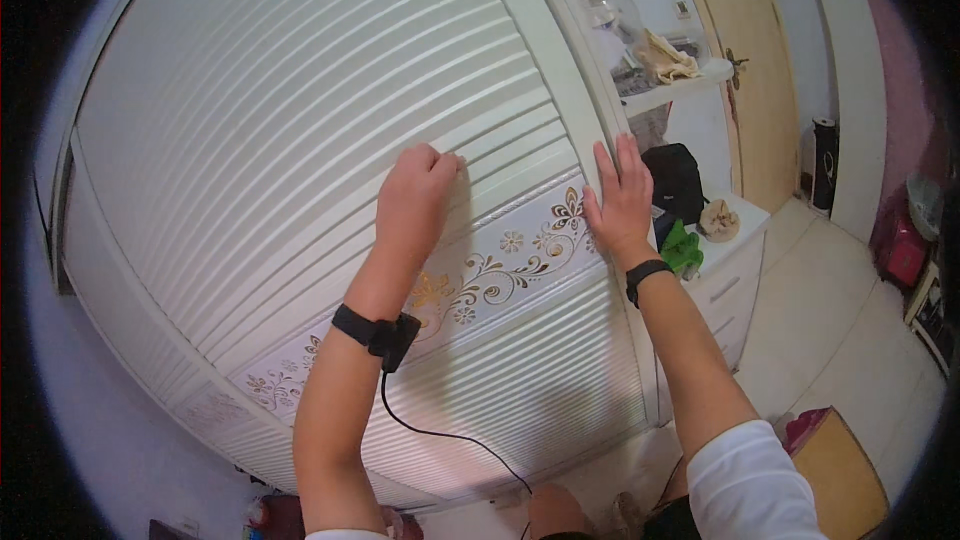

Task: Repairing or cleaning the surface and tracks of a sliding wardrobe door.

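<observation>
A large white sliding wardrobe door (330, 70) with ribbed slats fills the middle of the head view. Across it runs a white decorative band (490, 275) with gold flowers and scrolls. Just above this band, my left hand (415, 195) is closed against the slats, knuckles up; whatever its fingers may hold is hidden. My right hand (622, 200) lies open at the door's right edge, its fingers stretched up along the white frame (575, 90) and its thumb near the band's end.
Beside the wardrobe stands a white drawer cabinet (735, 285) carrying a black bag (673, 183) and a green item (682, 248). A cluttered shelf (680, 85) sits above. A wooden door (745, 60) is behind. From a black wrist device (392, 338) hangs a cable (450, 432). A stool-like seat (840, 475) is at lower right.
</observation>
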Motion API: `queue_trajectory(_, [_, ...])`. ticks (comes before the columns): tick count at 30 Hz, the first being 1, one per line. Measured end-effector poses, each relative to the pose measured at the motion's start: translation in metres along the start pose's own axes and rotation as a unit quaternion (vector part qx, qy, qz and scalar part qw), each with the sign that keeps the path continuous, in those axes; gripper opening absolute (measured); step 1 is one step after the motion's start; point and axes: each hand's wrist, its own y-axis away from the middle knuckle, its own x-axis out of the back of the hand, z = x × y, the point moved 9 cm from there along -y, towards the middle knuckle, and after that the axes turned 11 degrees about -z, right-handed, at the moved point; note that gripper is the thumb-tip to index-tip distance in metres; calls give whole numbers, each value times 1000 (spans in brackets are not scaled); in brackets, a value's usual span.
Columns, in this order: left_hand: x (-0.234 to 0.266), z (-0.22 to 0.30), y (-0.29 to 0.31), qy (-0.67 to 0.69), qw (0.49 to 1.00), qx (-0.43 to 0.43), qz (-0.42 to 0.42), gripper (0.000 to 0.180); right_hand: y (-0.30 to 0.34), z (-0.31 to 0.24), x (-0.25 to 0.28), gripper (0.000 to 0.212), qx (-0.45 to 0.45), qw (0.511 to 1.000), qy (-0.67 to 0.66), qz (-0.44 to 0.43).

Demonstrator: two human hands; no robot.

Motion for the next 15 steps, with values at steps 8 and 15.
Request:
queue_trajectory(8, [-19, 26, -11, 48, 997, -43, 37, 16, -1, -4, 2, 73, 5, 1000, -11, 16])
queue_trajectory(15, [-41, 56, -49, 18, 997, -65, 24, 15, -2, -3, -3, 74, -7, 1000, 11, 4])
